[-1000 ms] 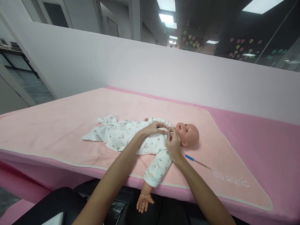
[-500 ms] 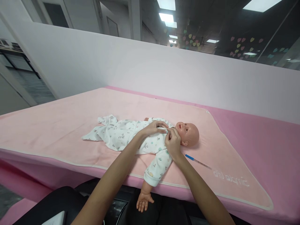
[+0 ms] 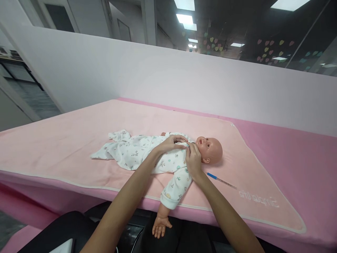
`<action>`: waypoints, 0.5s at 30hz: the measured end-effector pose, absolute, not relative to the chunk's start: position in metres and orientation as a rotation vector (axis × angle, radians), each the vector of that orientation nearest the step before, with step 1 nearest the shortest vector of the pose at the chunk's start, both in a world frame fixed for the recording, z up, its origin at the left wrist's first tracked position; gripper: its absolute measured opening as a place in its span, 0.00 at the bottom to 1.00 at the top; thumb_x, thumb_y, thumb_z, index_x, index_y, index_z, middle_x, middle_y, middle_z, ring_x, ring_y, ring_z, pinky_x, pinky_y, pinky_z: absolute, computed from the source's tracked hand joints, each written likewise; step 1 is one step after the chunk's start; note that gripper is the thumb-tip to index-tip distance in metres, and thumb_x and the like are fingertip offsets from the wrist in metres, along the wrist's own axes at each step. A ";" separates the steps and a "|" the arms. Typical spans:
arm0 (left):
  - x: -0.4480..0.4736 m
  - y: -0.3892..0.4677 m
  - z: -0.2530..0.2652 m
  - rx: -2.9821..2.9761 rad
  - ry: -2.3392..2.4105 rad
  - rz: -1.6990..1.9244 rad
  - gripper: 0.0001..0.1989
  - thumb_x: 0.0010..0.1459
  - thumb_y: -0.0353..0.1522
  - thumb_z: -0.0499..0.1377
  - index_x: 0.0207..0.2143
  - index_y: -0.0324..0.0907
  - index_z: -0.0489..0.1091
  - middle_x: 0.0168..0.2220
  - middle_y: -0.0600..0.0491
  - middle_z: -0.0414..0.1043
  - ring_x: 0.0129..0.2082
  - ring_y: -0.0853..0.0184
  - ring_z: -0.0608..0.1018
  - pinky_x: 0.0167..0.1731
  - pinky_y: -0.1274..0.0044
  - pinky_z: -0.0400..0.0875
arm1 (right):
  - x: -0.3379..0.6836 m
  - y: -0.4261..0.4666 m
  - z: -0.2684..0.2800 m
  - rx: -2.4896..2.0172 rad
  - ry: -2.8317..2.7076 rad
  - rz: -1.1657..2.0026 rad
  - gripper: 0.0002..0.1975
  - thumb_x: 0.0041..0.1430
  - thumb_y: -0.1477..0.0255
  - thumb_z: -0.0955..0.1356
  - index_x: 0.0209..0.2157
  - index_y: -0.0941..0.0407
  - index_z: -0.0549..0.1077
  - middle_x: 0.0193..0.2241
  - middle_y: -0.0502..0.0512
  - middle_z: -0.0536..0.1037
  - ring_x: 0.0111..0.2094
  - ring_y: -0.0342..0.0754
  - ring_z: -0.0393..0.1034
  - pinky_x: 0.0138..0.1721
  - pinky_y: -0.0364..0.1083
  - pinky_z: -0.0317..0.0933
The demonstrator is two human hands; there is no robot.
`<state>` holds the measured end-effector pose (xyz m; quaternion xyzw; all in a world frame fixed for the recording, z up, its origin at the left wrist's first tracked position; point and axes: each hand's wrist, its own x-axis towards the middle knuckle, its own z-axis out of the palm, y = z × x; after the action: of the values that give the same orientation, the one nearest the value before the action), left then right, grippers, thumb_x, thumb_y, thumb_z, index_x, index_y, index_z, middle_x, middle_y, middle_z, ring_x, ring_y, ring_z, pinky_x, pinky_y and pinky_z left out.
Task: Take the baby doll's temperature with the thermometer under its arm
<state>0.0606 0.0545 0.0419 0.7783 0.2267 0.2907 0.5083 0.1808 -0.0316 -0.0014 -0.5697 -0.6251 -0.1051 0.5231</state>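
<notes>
A baby doll (image 3: pixel 212 150) lies on its back, its head to the right, dressed in a white printed baby outfit (image 3: pixel 134 151). My left hand (image 3: pixel 172 143) rests on the doll's upper chest, its fingers pinching the cloth near the neckline. Close against it, just below the doll's chin, my right hand (image 3: pixel 193 158) has its fingers closed on the same part of the outfit. The fingertips of both hands meet there, and whatever fastening lies between them is too small to make out. One doll arm hangs toward me over the table edge.
Under the doll a peach mat (image 3: pixel 79 126) with pale edging covers a pink table surface (image 3: pixel 289 147). A thin stick with a blue handle (image 3: pixel 212 175) lies on the mat beside the doll's head. Behind stands a white partition (image 3: pixel 168 77) with glass above.
The fingers of my right hand have shifted slightly at the neckline, and both hands stay at the doll's chest. The whole view has moved a little; the doll lies as before.
</notes>
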 end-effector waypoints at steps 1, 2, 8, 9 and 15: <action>0.060 0.054 0.043 1.912 0.523 0.698 0.20 0.41 0.34 0.65 0.39 0.39 0.71 0.39 0.49 0.72 0.42 0.66 0.73 0.44 0.75 0.66 | 0.181 -0.031 -0.002 -1.367 -1.484 -0.244 0.14 0.62 0.71 0.55 0.39 0.58 0.69 0.34 0.58 0.73 0.38 0.48 0.67 0.41 0.49 0.64; 0.059 0.054 0.044 1.944 0.498 0.690 0.21 0.41 0.33 0.65 0.41 0.40 0.70 0.42 0.49 0.72 0.44 0.66 0.72 0.46 0.75 0.64 | 0.181 -0.031 -0.002 -1.367 -1.473 -0.238 0.14 0.63 0.71 0.55 0.39 0.58 0.69 0.34 0.58 0.73 0.38 0.48 0.67 0.42 0.49 0.64; 0.041 0.046 0.048 1.971 0.491 0.660 0.26 0.41 0.32 0.65 0.46 0.42 0.68 0.48 0.49 0.69 0.48 0.65 0.69 0.50 0.73 0.61 | 0.182 -0.030 -0.003 -1.357 -1.437 -0.192 0.14 0.62 0.73 0.55 0.40 0.58 0.68 0.35 0.58 0.73 0.40 0.47 0.67 0.43 0.49 0.63; 0.035 0.045 0.048 1.958 0.523 0.683 0.25 0.41 0.32 0.65 0.45 0.42 0.68 0.48 0.49 0.68 0.48 0.65 0.69 0.50 0.73 0.62 | 0.182 -0.030 -0.003 -1.357 -1.434 -0.189 0.14 0.62 0.74 0.54 0.41 0.58 0.68 0.36 0.58 0.73 0.41 0.47 0.67 0.43 0.49 0.63; 0.013 0.038 0.044 1.961 0.747 0.768 0.20 0.44 0.36 0.63 0.41 0.39 0.71 0.37 0.50 0.72 0.32 0.69 0.72 0.33 0.78 0.67 | 0.182 -0.033 -0.002 -1.349 -1.487 -0.277 0.15 0.60 0.79 0.54 0.42 0.59 0.67 0.37 0.58 0.72 0.41 0.46 0.66 0.42 0.45 0.62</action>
<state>0.0135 0.0381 0.0444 0.7888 0.3006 0.3088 0.4383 0.1825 -0.0331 -0.0022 -0.5647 -0.6227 -0.1159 0.5291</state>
